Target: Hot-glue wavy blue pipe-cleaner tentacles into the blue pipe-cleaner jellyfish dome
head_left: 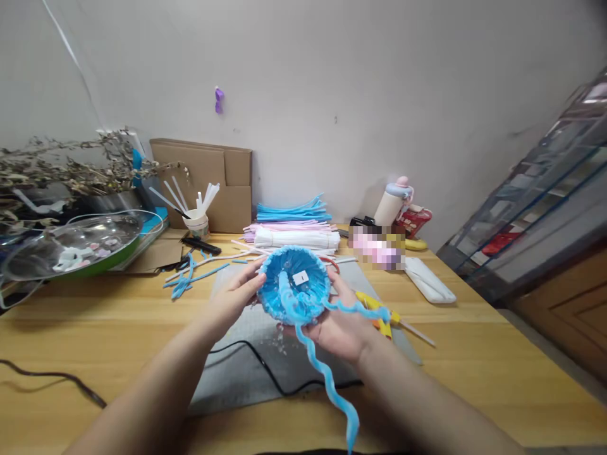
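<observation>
I hold a blue pipe-cleaner bowl (pixel 294 284) above a grey mat (pixel 246 366), its opening turned toward me, with a small white tag inside. My left hand (pixel 234 297) pinches its left rim with closed fingers. My right hand (pixel 339 328) cups it from below and the right, fingers wrapped round it. A loose wavy blue pipe-cleaner tail (pixel 327 379) hangs from the bowl down toward me, and another short end sticks out to the right.
A yellow glue gun (pixel 379 313) lies on the mat, its black cord (pixel 265 373) crossing it. Behind are stacked blue, pink and white pipe cleaners (pixel 291 227), a paper cup of sticks (pixel 198 221), cardboard, a bottle (pixel 391 202), dried branches and a clear lid (pixel 71 243) at left.
</observation>
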Available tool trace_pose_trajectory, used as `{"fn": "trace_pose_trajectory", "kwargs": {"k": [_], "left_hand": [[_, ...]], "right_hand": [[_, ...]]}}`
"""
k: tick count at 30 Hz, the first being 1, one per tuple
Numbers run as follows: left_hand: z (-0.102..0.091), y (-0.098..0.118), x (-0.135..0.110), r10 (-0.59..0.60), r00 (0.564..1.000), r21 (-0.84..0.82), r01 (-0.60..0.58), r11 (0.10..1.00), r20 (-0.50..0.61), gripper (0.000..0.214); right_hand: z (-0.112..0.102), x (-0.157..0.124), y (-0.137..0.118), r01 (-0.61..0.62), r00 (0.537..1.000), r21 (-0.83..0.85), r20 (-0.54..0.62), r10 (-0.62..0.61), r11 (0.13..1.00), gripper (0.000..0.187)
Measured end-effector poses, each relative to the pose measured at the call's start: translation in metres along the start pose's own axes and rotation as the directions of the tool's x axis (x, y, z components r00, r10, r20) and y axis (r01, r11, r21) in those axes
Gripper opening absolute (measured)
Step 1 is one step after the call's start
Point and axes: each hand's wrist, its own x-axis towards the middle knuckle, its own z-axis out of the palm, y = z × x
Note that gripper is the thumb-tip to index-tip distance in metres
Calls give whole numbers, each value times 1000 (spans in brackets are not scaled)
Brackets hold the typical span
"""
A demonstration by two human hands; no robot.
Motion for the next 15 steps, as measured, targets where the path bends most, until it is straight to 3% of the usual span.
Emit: {"fn": "trace_pose_trajectory", "kwargs": {"k": [6, 12, 15], "left_hand": [[-5, -31, 4, -127, 992, 29, 128, 991, -20, 52], [-19, -51, 15, -184, 983, 43, 184, 982, -19, 40], [-23, -55, 17, -218, 974, 55, 215, 975, 60, 43]], "right_hand": [[-25, 7, 37, -27, 1000, -79, 3, 27, 997, 46], [-41, 0, 49, 28, 998, -179, -59, -39, 983, 22], [-41, -10, 49, 93, 983, -250, -128, -128, 964, 37]]}}
